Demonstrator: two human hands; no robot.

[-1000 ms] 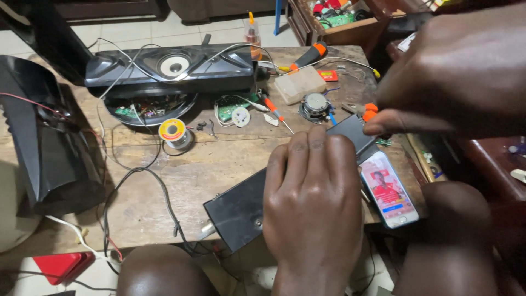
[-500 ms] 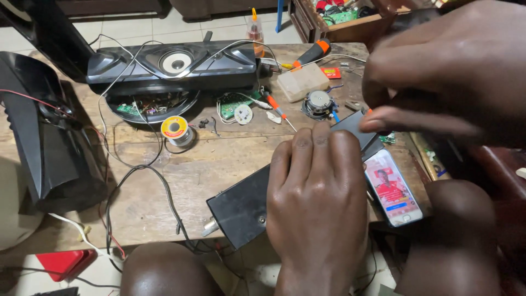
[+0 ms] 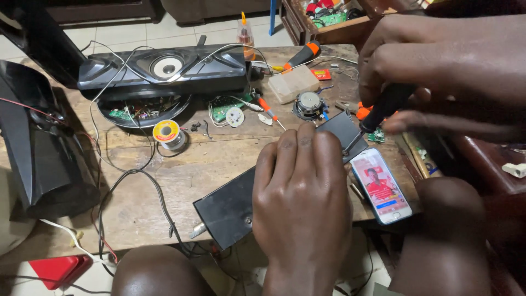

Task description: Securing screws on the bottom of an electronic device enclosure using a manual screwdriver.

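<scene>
Head view, lower centre: left hand (image 3: 301, 203) flat on flat black rectangular metal box (image 3: 230, 205), right hand (image 3: 438, 71) closed on black-handled screwdriver (image 3: 378, 112) at its upper-right corner, fastening apparently unfinished.

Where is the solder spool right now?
In the head view, the solder spool sits on the wooden table, left of centre, just below the open black speaker unit.

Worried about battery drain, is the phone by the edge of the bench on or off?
On: the phone lies face up, its screen lit with a red picture.
</scene>
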